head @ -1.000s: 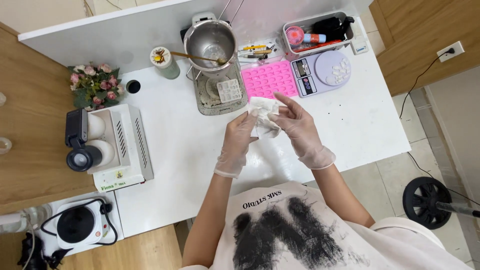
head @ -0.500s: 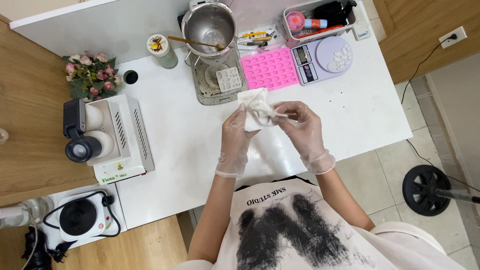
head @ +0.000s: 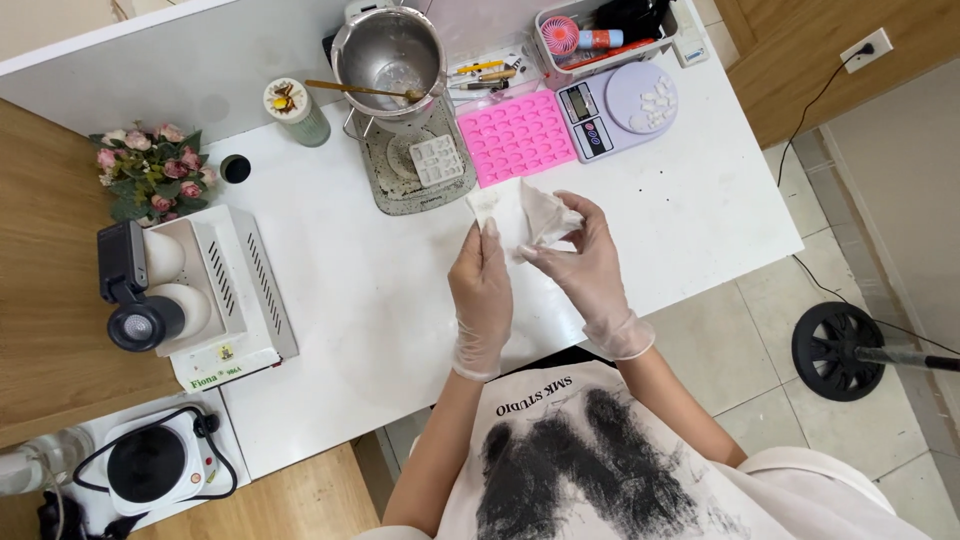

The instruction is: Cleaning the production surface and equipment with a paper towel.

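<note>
Both of my hands wear thin clear gloves and hold a crumpled white tissue [head: 522,210] above the white table [head: 370,300]. My left hand [head: 482,290] pinches the tissue's left corner between fingertips. My right hand [head: 580,255] grips the bunched right part of it. Just behind the tissue lies a pink silicone mould [head: 515,135] with many small cavities.
A steel pot [head: 388,55] with a wooden spoon stands on a grey melting base [head: 405,165]. A lilac kitchen scale [head: 620,105] carries white pieces. Further off are a clear tool box [head: 610,30], a candle jar [head: 295,110], a flower bunch [head: 150,170], a white machine [head: 210,295] and a hotplate [head: 150,465].
My hands have spread the tissue wider, the left hand sliding to its left corner. The view has shifted slightly.
</note>
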